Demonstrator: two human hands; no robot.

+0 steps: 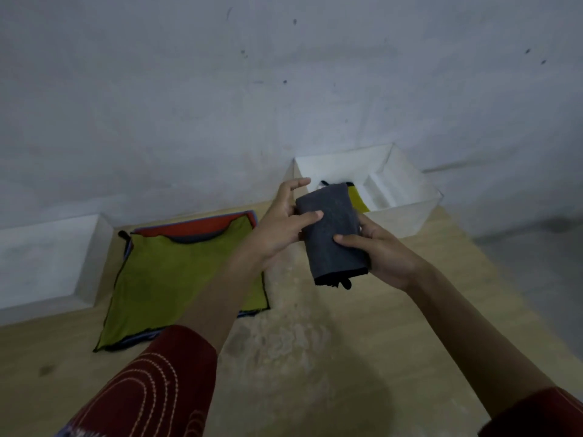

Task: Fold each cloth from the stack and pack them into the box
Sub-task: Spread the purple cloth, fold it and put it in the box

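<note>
A folded dark grey cloth is held in the air above the table, just in front of the white box. My left hand grips its upper left side with the thumb on top. My right hand holds its lower right side from underneath. Inside the box lies a folded yellow cloth. The stack of flat cloths lies to the left on the table, with a green one on top and orange and blue edges showing beneath it.
The wooden table meets a white wall at the back. A white ledge stands at the far left beside the stack. The table's right edge runs close behind the box.
</note>
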